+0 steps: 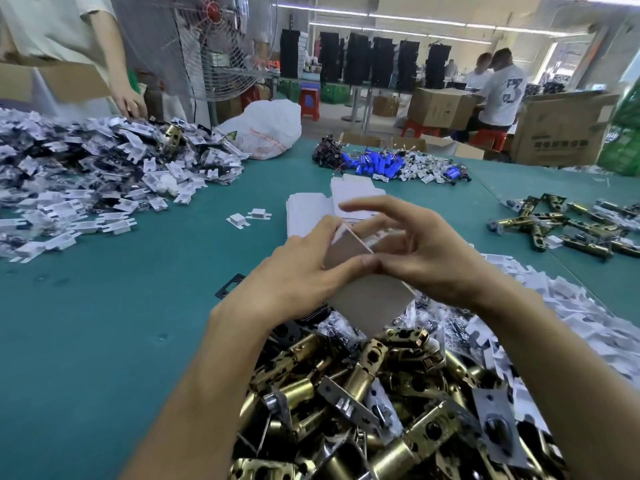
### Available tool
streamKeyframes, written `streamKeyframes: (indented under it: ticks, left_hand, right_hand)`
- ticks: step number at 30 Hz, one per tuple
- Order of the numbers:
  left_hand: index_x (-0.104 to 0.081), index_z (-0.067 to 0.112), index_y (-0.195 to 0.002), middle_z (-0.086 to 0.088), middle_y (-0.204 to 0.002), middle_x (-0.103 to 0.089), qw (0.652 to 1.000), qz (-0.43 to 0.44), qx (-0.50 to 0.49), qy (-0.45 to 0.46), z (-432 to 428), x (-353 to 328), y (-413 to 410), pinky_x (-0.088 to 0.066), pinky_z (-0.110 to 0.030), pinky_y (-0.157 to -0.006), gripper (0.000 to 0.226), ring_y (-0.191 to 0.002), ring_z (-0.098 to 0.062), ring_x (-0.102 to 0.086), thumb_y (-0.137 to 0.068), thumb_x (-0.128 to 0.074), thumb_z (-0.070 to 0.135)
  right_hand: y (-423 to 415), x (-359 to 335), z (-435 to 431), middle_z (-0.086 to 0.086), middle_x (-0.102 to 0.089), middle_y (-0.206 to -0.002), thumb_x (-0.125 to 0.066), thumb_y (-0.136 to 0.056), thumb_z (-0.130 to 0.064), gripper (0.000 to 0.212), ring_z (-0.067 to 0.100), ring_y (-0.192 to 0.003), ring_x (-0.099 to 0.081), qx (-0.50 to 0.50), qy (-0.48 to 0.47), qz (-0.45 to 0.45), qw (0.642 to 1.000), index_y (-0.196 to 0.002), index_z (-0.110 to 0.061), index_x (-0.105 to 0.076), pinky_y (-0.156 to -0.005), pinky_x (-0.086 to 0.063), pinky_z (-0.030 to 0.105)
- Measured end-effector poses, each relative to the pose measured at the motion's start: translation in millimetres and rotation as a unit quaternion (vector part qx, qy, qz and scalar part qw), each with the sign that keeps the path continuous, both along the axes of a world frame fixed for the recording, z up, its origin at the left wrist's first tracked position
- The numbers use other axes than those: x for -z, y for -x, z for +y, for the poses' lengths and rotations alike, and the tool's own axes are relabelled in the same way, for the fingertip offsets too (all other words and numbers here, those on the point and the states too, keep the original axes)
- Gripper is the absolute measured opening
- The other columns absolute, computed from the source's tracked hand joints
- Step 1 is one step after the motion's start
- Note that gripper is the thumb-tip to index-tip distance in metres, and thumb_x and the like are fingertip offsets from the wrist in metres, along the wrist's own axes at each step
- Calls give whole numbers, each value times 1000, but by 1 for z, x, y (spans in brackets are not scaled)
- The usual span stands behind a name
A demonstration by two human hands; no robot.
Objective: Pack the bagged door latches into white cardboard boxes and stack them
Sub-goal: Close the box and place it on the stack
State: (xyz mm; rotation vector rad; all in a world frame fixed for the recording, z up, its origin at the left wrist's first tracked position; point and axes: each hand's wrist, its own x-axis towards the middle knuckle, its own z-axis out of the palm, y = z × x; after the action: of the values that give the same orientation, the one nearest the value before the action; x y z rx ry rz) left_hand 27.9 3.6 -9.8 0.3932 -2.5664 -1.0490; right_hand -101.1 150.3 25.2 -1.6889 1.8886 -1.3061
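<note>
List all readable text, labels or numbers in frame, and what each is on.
"3": large numeral on a seated person's white T-shirt.
White plastic bag: red print, too blurred to read.
Brown carton at right: dark printed line, too blurred to read.
Held cardboard box: no print visible.

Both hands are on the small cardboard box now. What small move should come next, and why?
Probably finish opening the cardboard box. The left hand grips its side, the right hand has thumb and fingers at its upper end, and it looks partly flat, with no latch seen inside. The pile of latches lies just below, ready for the step after.
</note>
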Motion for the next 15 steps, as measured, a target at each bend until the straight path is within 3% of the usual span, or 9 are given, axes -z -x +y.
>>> streamKeyframes:
  ticks: [3, 5, 7, 9, 12, 13, 15]
  left_hand:
    - [-58, 25, -103, 3, -93, -64, 990, 68, -33, -121, 5, -1, 4, -51, -44, -66, 65, -81, -20, -62, -75, -52, 83]
    - [-61, 14, -101, -7, -97, -66, 975, 108, -76, -180, 6, 0, 7, -52, -52, -78, 62, -85, -27, -63, -82, -49, 72]
    - [-60, 8, -108, -17, -99, -67, 941, 141, -116, -284, 3, -1, 7, -57, -55, -71, 55, -80, -36, -67, -96, -50, 60]
    - [-57, 7, -112, -17, -99, -63, 900, 162, -146, -379, 0, -6, 6, -61, -52, -62, 48, -75, -31, -67, -101, -47, 53]
    - [-52, 16, -109, -10, -103, -58, 882, 186, -165, -401, 4, -7, 11, -58, -62, -79, 33, -87, -30, -61, -104, -45, 47]
    - [-50, 21, -110, -4, -102, -56, 887, 198, -164, -384, 6, -6, 13, -57, -59, -82, 26, -89, -27, -59, -105, -43, 46]
    - [-46, 31, -115, 2, -102, -54, 905, 204, -156, -339, 9, -2, 16, -56, -48, -79, 17, -87, -20, -58, -106, -40, 43]
  right_hand:
    - [1, -3, -8, 4, -66, -110, -79, -81, -25, 42, 16, -80, -70, 76, 37, 21, 996, -117, -38, -61, -81, -59, 37]
    - [2, -2, -9, -1, -67, -107, -72, -88, -30, 33, 18, -90, -69, 118, -11, 31, 993, -119, -34, -62, -85, -57, 35]
    - [3, 1, -8, -3, -67, -105, -59, -95, -38, 28, 18, -95, -67, 149, -61, 7, 987, -123, -30, -61, -85, -58, 40]
    - [-2, 4, -11, 3, -65, -112, -45, -101, -46, 31, 21, -95, -69, 174, -64, -142, 972, -121, -28, -59, -80, -61, 47]
    - [-18, 7, -23, 11, -66, -116, -37, -101, -58, 46, 30, -93, -72, 179, -38, -424, 887, -121, -21, -56, -66, -62, 48]
    - [-22, 8, -26, 14, -68, -110, -37, -100, -60, 50, 30, -83, -73, 175, -32, -477, 860, -120, -18, -56, -60, -61, 47]
    - [-26, 12, -30, 18, -69, -109, -37, -99, -60, 52, 27, -69, -73, 173, -23, -511, 842, -122, -16, -55, -53, -59, 44]
